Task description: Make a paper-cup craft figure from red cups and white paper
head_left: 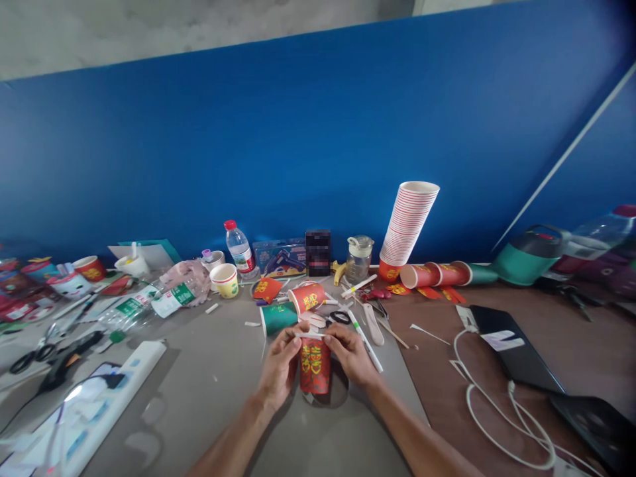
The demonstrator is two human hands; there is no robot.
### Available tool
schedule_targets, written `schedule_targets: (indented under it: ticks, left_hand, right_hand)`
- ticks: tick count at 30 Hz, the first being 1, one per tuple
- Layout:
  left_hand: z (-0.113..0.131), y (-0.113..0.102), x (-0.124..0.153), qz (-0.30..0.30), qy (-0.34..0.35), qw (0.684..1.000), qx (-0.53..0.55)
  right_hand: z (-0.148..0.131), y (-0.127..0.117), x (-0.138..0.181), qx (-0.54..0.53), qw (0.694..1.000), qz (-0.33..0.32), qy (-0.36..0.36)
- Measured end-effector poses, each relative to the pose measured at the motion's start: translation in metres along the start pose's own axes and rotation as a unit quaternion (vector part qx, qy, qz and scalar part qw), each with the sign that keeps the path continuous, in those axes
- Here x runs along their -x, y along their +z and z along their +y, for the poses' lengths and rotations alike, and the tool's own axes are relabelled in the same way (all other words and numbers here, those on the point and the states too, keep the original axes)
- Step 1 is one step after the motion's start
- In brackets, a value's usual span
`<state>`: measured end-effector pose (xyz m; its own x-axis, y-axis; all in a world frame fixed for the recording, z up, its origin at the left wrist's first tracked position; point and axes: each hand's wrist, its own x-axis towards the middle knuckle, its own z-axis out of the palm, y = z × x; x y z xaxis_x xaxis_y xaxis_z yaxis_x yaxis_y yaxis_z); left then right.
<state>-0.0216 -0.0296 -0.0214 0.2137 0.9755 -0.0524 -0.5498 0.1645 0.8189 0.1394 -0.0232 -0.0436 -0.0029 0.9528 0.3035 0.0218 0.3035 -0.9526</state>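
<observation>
A red paper cup (315,371) with yellow lettering is in front of me, between my two hands. A short, narrow white strip (312,335) runs across its far end; its exact kind is too small to tell. My left hand (283,361) is closed in a pinch at the strip's left end. At the right end, my right hand (352,354) pinches it with thumb and fingers. Whether the fingers also press on the cup is unclear. Just beyond the hands lie a green paper cup (277,319) and another red paper cup (307,298).
Behind stands a tall, leaning stack of paper cups (410,218) near a glass jar (358,262). Scissors (340,317) and a white marker (366,343) lie close to my right hand. A power strip (119,397) is at left; a white cable (477,397) curls at right.
</observation>
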Motion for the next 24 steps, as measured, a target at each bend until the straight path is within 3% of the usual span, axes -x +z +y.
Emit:
schedule_targets:
  ticks: [6, 14, 24]
  left_hand:
    - [-0.002, 0.0, 0.0, 0.002, -0.005, 1.0, 0.003]
    - [-0.006, 0.003, -0.002, 0.064, 0.001, 0.998, 0.001]
    - [-0.006, 0.007, -0.001, 0.084, 0.016, 0.996, -0.012]
  right_hand:
    - [0.0, 0.0, 0.001, 0.018, 1.0, -0.009, -0.001]
    - [-0.005, 0.0, 0.005, 0.01, 0.999, -0.031, -0.017]
    - [-0.022, 0.006, 0.009, 0.137, 0.988, -0.027, -0.065]
